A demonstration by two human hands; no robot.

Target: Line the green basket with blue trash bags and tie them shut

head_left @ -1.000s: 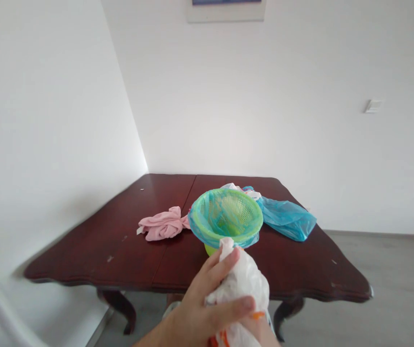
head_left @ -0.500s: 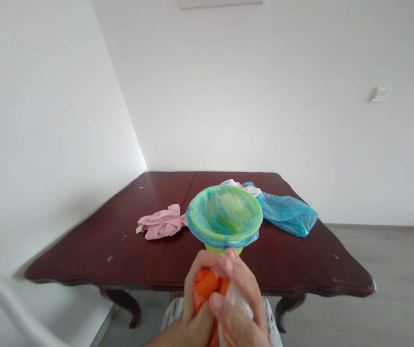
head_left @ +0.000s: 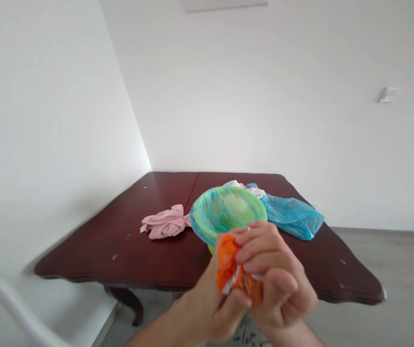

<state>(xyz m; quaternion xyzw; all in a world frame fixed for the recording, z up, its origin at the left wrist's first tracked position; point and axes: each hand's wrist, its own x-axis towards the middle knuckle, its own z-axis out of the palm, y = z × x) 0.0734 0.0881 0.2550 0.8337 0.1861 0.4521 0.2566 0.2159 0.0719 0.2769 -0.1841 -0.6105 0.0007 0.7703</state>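
An orange and white plastic bag [head_left: 233, 274] is squeezed into a ball between both hands, low at 6 o'clock. The left hand [head_left: 210, 303] is wrapped around it from below. The right hand [head_left: 272, 274] is closed over it from above. At 12 o'clock from the hands, a green basket [head_left: 228, 214] lined with a blue bag is seen on the brown table [head_left: 134, 250]. A pink cloth [head_left: 165, 224] is at its 9 o'clock.

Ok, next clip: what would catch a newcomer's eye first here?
Two hands, left hand and right hand, squeeze a crumpled orange and white bag in the near centre. Just behind it on the dark wooden table stands a green basket lined with a blue bag, between a pink cloth on its left and a loose blue bag on its right.
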